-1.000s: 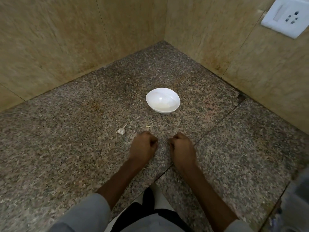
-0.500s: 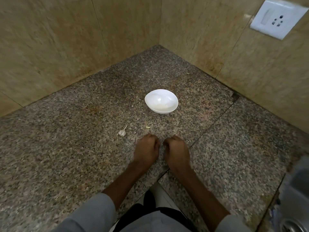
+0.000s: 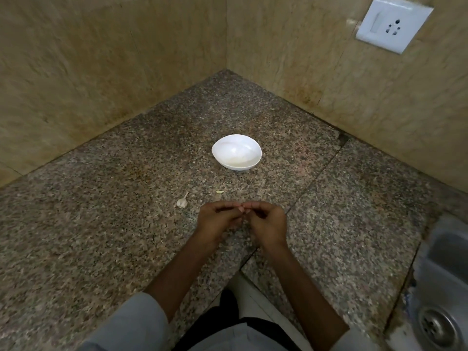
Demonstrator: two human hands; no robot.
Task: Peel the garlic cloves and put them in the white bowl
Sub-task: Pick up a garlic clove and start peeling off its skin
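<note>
Peeling looks barely begun: left hand (image 3: 217,220) and right hand (image 3: 266,222), just in front of the round white bowl (image 3: 256,158), pinch curled fingers (image 3: 228,205) on a small pale garlic clove (image 3: 242,208). That bowl seems empty; a stemmed white garlic piece (image 3: 181,202) lies near it.

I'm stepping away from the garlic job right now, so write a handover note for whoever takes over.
Left hand and right hand: fingertips together above the counter, both pinching a small pale bit, probably a clove mid-peel.
White bowl stands beyond the hands; contents unclear, so count done unknown.
One unpeeled clove lies on the counter left of the hands; a small scrap lies nearer the bowl.
Left: finish peeling, drop it in the bowl, then the other clove.
</note>
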